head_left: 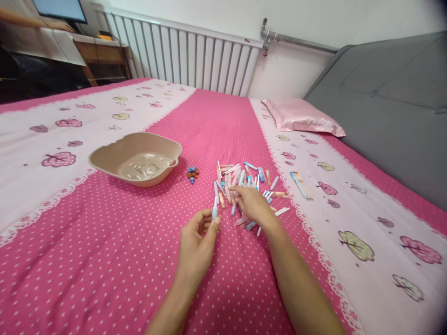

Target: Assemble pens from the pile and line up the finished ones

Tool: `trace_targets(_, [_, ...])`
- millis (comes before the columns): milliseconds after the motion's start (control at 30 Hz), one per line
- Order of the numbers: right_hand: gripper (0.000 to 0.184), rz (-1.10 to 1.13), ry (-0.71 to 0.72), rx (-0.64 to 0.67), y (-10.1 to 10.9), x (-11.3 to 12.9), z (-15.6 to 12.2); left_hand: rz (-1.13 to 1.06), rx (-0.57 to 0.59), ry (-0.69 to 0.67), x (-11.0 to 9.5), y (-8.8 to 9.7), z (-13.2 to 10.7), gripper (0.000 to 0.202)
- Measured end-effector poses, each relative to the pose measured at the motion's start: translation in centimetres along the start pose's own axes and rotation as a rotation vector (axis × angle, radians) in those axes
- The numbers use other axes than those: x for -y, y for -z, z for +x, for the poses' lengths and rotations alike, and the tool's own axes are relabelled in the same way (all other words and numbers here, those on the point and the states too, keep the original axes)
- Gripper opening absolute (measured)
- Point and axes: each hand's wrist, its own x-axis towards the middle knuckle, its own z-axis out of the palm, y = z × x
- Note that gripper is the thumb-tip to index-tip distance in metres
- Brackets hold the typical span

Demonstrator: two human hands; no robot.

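Observation:
My left hand (199,232) is closed round a pale blue pen part (214,213) with a thin white end pointing up. Just right of it, my right hand (252,201) reaches over a heap of pen parts (242,177) on the pink bed cover. Its index finger is stretched out above the pens, apart from the thumb; I see nothing held there. Pink, blue, white and orange barrels and thin white tubes make up the heap. Left of the heap lies a small pile of blue and brown pieces (193,173).
A beige plastic basin (136,139) with small white pieces in it stands on the bed at left. Assembled-looking pens (301,185) lie side by side at right. Behind are a pink pillow (303,116), a radiator (181,51) and another person's arm (31,21) at a desk.

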Motion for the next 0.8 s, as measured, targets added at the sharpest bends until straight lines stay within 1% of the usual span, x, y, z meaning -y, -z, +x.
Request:
trace_targets(167, [0.039, -0.028, 0.017, -0.005, -0.2, 0.0, 0.1, -0.006, -0.009, 0.002, -0.1, 0.0, 0.0, 0.026])
trace_targets(400, [0.021, -0.022, -0.043, -0.026, 0.0, 0.2, 0.1, -0.016, -0.014, 0.003, -0.3, -0.1, -0.1, 0.025])
trace_targets(467, [0.019, -0.023, -0.049, -0.041, -0.2, 0.4, 0.1, -0.024, -0.019, 0.005, -0.3, -0.1, -0.1, 0.025])
trace_targets(567, [0.024, -0.028, -0.067, -0.066, -0.6, 0.6, 0.3, -0.037, -0.021, 0.006, -0.4, -0.1, 0.0, 0.024])
trace_targets(700, [0.036, -0.022, -0.055, -0.093, -1.1, 0.7, 0.7, -0.043, -0.021, 0.004, -0.4, -0.1, 0.0, 0.025])
trace_targets(800, [0.04, -0.044, -0.048, -0.102, -1.3, 0.7, 0.9, -0.035, -0.019, 0.007, -0.4, -0.1, 0.0, 0.026])
